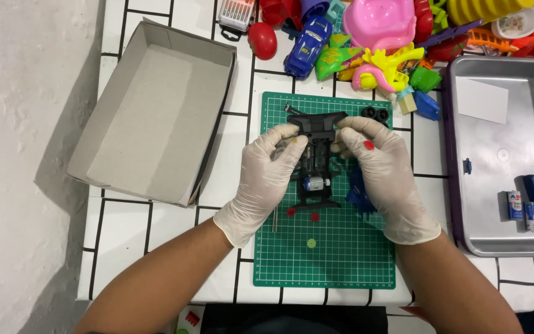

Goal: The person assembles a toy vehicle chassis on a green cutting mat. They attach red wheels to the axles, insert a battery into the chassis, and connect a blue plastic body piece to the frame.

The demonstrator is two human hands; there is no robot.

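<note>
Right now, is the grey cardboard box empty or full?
Empty. The grey cardboard box lies open-topped on the tiled table, and only its bare floor and walls show.

An open grey cardboard box [156, 111] lies left, a metal tray [495, 241] right, bright plastic toys [378, 37] behind.

A black toy car chassis [315, 154] is lying flat on the green mat, nose pointing to twelve o'clock, small silver motor sitting exposed toward six o'clock.
</note>
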